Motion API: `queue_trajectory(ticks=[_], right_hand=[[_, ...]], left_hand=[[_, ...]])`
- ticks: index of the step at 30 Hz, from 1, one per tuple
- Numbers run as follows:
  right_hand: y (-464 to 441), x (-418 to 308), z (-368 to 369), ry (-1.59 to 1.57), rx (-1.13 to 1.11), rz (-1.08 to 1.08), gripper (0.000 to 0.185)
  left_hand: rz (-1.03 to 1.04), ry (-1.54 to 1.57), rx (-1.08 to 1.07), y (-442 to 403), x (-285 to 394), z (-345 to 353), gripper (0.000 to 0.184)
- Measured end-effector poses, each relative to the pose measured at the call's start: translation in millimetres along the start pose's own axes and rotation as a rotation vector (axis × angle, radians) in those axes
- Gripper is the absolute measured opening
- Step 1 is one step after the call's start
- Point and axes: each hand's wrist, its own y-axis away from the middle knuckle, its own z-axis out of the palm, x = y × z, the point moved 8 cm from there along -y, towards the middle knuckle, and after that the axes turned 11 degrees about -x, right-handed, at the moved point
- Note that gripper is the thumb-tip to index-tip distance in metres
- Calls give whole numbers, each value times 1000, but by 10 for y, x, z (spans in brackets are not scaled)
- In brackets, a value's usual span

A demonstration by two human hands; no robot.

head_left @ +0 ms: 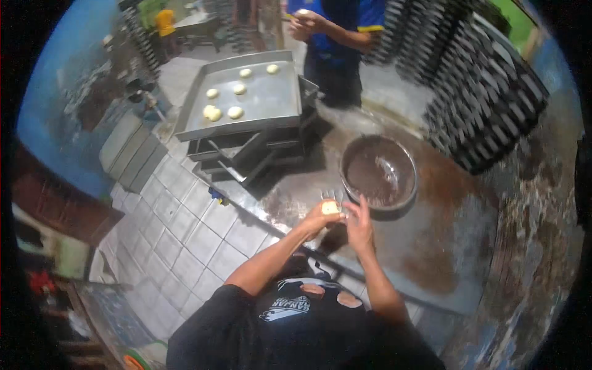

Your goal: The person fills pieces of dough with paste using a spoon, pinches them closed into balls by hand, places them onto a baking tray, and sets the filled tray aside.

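Note:
My left hand (316, 221) is closed around a pale yellow piece of dough (330, 208), held over the near edge of the worktable. Thin greyish prongs show just beyond the dough; I cannot make out what they belong to. My right hand (359, 229) is close beside the dough, fingers apart and the index finger stretched out toward the bowl. Just beyond it stands a round metal bowl (414, 185) with a dark brown mass (373, 172) inside. A large metal tray (259, 102) at the left holds several round dough balls (235, 112).
The tray rests on other stacked trays (246, 151) on the stained worktable (425, 240). Across the table a person in blue (336, 49) holds something small. Tall stacks of dark trays (487, 92) stand at right. Another person in yellow (165, 23) is far back. White floor tiles (191, 237) lie at left.

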Motion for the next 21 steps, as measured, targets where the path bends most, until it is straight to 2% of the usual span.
queue_trajectory(ticks=[1, 2, 4, 5, 7, 8, 10, 11, 12, 13, 14, 16, 17, 18, 20, 21], right_hand=[[64, -69, 69, 268, -22, -75, 59], [74, 60, 88, 399, 24, -189, 56], [126, -82, 33, 318, 100, -59, 50], [93, -58, 92, 312, 90, -72, 50], [76, 178, 59, -187, 208, -5, 43], [88, 212, 19, -189, 213, 5, 43], [-38, 161, 83, -669, -19, -52, 35], [-75, 127, 69, -534, -143, 3, 34], [-90, 71, 61, -400, -266, 61, 33], [-84, -234, 30, 39, -358, 3, 29], [-20, -484, 65, 34, -363, 12, 29], [216, -1174, 350, 488, -319, -402, 38], [204, -1194, 362, 359, -342, -383, 44], [161, -1176, 380, 234, -366, -363, 50], [-48, -915, 315, -392, -244, -253, 72], [-120, -899, 367, -371, -273, -275, 71]], left_hand=[[15, -18, -59, 9, -10, 91, 30], [24, -7, -103, 45, -16, 161, 26], [184, -230, 105, 126, 99, 183, 38], [192, -237, 119, 137, 120, 201, 38], [510, -438, 256, 345, 457, 288, 51], [499, -436, 252, 388, 477, 313, 51], [446, -342, 85, 448, 595, 419, 51], [434, -334, 88, 551, 704, 414, 51], [372, -604, 33, 650, 807, 490, 47], [306, -874, -27, 691, 845, 542, 43], [296, -870, -25, 682, 869, 468, 43], [319, -947, -175, 721, 814, 425, 34], [269, -919, -82, 817, 901, 377, 28], [435, -903, -29, 854, 915, 233, 30], [-2, -957, 60, 1039, 1070, 185, 40], [107, -864, 48, 1084, 1102, 155, 45]])
